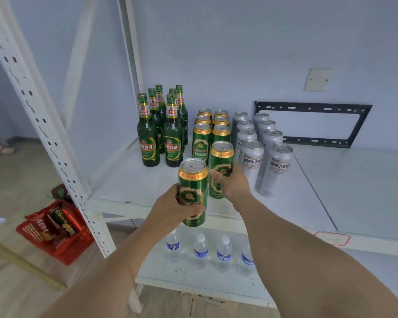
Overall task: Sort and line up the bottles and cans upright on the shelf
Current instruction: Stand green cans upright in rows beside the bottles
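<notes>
Green and gold, the can (192,191) nearest me is held upright in the person's left hand (170,208), fingers curled round its lower half, out in the air over the front lip of the shelf (354,191) and not yet set down. Its long axis stands vertical, so it only needs to go forward and down. Just beyond it the right hand (231,182) wraps a second green can (221,168) that looks to stand on the shelf at the front of the right green column. The open spot, I'd judge, is ahead of the left green column (201,143), just past the left hand, the nearer one. Crowding that gap are the green bottles (161,129) to the left and the right hand's can beside it; the silver cans (262,148) stand further right. Below, water bottles (210,251) line the lower shelf.
</notes>
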